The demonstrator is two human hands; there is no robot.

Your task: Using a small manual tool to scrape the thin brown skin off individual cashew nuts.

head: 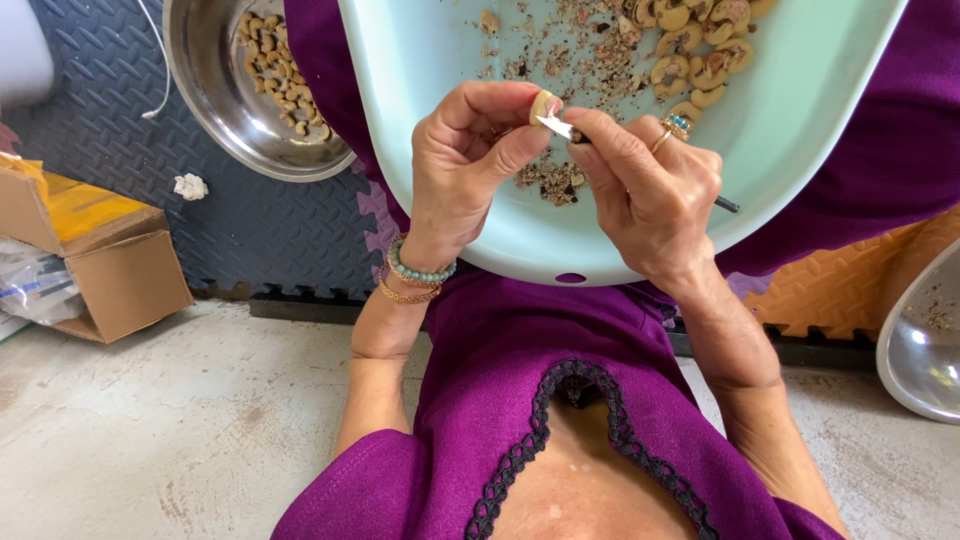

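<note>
**Cashew held at the fingertips, blade laid against it**

A pale blue-green tray [800,130] rests on the lap of a person in a purple garment and fills the upper middle of the head view. Unpeeled cashews [700,50] lie heaped at its far side, with brown skin scraps [550,180] strewn across its floor. To the left, on the dark foam mat, stands a steel bowl [215,110] holding cleaned kernels. A cardboard box [110,270] sits at the left edge, and part of a second metal bowl [920,340] shows at the right.

The left hand [465,165], beaded bracelets at its wrist, is curled, thumb and forefinger pinching a single cashew kernel [545,104] above the tray. The right hand [650,190], ringed, is closed around a small knife [570,130], whose pale blade touches the kernel's underside; the dark handle end juts out past the palm.

The kernel looks light, hard and brittle, curved, and likely to split along its seam if squeezed or levered. Its smooth surface could slip, so a hold across the two broad faces, away from the tips, seems safest. It sits at the very fingertips of the left hand, just beside the right thumb.
</note>
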